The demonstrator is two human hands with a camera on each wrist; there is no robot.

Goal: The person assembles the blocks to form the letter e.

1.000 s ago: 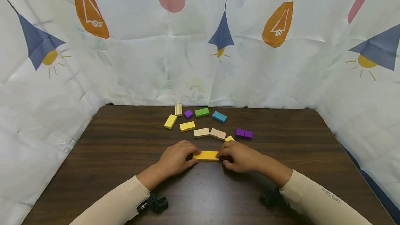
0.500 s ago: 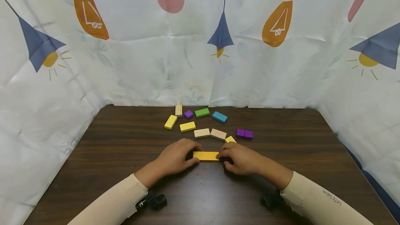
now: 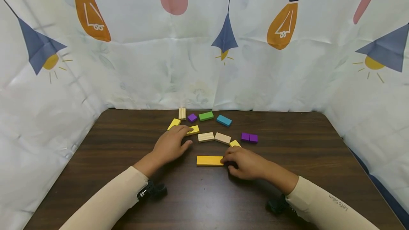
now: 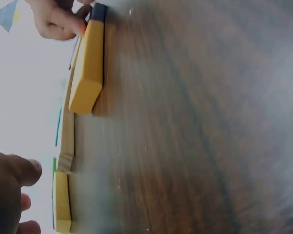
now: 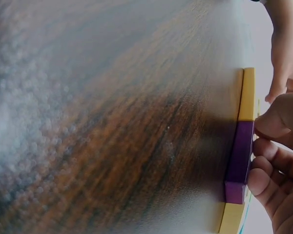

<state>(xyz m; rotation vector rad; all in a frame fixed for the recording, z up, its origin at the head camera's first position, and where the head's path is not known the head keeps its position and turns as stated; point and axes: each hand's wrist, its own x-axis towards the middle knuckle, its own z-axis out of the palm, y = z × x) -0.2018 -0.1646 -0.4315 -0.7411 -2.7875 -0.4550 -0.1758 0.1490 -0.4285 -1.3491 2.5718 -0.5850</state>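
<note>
My left hand [image 3: 169, 144] reaches over the back left group, its fingertips at a yellow block [image 3: 195, 129] and its thumb spread away. In the left wrist view those fingers lie beside that block, not wrapped round it. My right hand [image 3: 244, 162] stays at the right end of the front yellow block [image 3: 207, 160], which lies flat and crosswise. The right wrist view shows a purple block [image 5: 240, 151] end to end with this yellow one, and the right fingers curl against the purple block. From the head view the purple block is hidden under the right hand.
Behind the hands lie two pale wooden blocks [image 3: 206, 137], a green block [image 3: 206, 116], a blue block [image 3: 224, 120], a small purple block [image 3: 192, 118] and a purple pair [image 3: 249, 137]. Another yellow block [image 3: 234, 143] lies just beyond the right hand. A printed curtain [image 3: 191, 63] closes off the back.
My left hand has left the front yellow block's left end and moved back and left to another yellow block. The right hand and front yellow block stay in place.
</note>
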